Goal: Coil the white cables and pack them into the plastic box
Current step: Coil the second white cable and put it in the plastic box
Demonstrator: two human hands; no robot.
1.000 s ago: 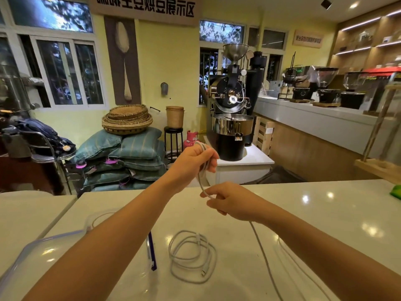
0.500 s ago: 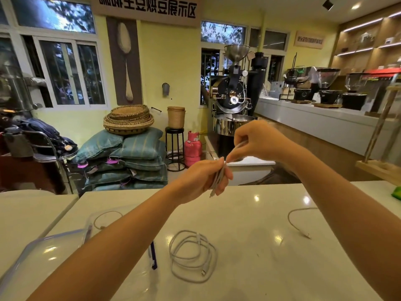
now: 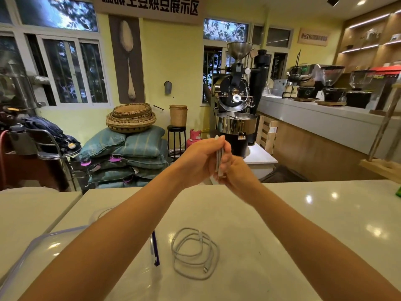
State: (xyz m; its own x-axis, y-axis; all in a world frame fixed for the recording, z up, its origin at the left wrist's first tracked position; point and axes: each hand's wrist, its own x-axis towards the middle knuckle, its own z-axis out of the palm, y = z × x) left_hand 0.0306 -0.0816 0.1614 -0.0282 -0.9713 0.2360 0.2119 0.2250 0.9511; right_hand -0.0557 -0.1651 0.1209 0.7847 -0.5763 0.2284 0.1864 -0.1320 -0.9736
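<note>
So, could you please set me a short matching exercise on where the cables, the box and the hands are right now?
Things:
1. coiled cable
2. folded cable
3. plastic box
4. hands: left hand, right hand

Places:
A. raised above the counter
B. at the counter's left edge
C. flat on the counter
D. pinched between both hands

Pairs: 1-C, 2-D, 3-B, 4-A

wall banner (image 3: 149, 6): mirrored Chinese characters, ending 展示区 | small wall sign (image 3: 313, 37): illegible
</note>
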